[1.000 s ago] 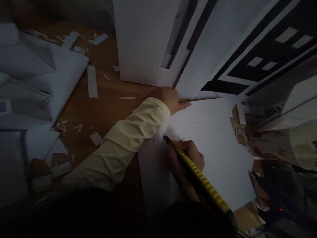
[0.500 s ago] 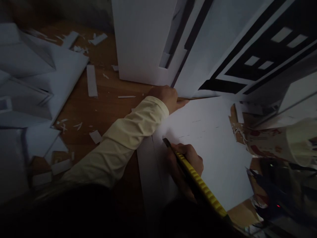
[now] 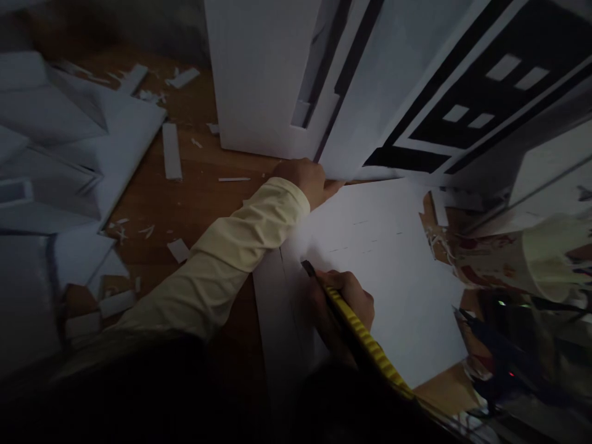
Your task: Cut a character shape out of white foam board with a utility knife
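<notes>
In my right hand is a yellow snap-off utility knife, gripped like a pen. Its dark blade end points to the upper left, low over a white sheet of board; shadow hides whether the tip touches. Short pencil dashes and a long thin line mark the sheet. My left hand, below a cream sleeve, lies at the sheet's far edge with a finger stretched out to the right. Its other fingers are partly hidden.
White model panels with dark strips and window openings stand just beyond my hands. White model pieces and offcuts lie on the wooden table at left. A paper cup and a dark blue tool are at right.
The view has shifted slightly, so the panels and sheet sit a bit farther left. The knife tip has moved a little toward me across the sheet; my left hand keeps its place.
</notes>
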`<state>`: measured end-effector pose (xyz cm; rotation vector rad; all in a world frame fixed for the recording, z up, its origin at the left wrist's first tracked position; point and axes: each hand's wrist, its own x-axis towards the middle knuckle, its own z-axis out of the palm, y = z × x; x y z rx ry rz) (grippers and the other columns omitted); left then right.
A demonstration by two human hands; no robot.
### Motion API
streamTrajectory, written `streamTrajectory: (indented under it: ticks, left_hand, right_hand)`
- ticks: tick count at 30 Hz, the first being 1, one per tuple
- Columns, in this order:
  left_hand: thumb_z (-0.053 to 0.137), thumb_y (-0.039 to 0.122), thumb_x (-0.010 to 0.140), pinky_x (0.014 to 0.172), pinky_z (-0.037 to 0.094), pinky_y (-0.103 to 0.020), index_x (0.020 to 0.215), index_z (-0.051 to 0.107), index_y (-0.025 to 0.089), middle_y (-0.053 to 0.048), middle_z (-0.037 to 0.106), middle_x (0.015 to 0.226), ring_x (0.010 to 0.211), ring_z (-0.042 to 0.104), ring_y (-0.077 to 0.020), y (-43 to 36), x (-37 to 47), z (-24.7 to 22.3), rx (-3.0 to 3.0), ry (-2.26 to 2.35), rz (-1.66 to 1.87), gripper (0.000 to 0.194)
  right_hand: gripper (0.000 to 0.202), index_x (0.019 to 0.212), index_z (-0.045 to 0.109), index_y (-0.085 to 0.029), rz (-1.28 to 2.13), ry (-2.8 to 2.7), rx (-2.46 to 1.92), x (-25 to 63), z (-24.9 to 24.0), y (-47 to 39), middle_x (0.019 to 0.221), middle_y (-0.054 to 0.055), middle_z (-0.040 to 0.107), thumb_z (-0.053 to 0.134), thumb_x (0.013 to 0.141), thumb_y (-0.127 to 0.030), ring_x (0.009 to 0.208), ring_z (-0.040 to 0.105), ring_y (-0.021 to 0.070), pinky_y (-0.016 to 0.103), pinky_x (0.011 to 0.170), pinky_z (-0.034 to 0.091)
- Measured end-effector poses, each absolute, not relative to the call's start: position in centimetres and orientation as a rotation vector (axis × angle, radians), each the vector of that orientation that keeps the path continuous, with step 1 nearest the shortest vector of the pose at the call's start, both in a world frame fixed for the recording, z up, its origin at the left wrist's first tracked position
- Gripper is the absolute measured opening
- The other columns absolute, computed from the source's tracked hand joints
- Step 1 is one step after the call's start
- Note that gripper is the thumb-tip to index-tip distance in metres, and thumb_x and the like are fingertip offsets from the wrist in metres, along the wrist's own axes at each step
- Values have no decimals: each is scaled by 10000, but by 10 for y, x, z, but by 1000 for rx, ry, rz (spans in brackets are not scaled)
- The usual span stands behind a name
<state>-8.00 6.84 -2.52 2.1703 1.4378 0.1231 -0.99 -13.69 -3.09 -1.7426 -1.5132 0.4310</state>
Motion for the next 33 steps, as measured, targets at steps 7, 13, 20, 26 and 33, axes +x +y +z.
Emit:
streamTrajectory:
  ticks: [7,13,20,26,33]
  left_hand:
    - [340,713,851,927,459,-414,1155,682,122,-163,665,1089,1167,549,-394,69,-81,-26,2141,1412,131,747]
    - [341,729,838,932,457,-412,1174,675,125,-159,658,1113,1172,546,-396,69,-81,-27,2142,1424,151,768]
    - [342,722,838,929,453,-433,1168,678,117,-168,654,1105,1158,555,-403,69,-81,-24,2150,1425,115,767]
    - [334,729,845,890,465,-406,1110,698,118,-154,674,1028,1113,581,-382,68,-82,-25,2143,1428,106,760]
    - [329,703,901,835,479,-416,902,729,71,-190,697,932,840,634,-291,63,-85,-12,2244,1424,154,747]
  right_hand:
    - [59,796,593,-202,387,-1549,-1699,-8,-33,-141,545,-76,537,644,802,-174,413,456,73,188,397,366]
    - [94,744,613,-208,377,-1512,-1799,-9,-32,-150,536,-61,570,654,817,-250,411,469,83,198,410,382]
    - [74,736,622,-221,366,-1403,-1909,-14,-27,-158,517,-63,546,651,803,-231,429,472,97,212,430,374]
    - [65,769,645,-218,435,-1498,-1852,-5,-29,-165,564,-40,611,671,798,-270,435,507,107,212,418,385]
    - [173,752,656,-211,420,-1413,-1937,-4,-33,-175,589,-11,644,684,789,-378,442,507,113,216,412,397]
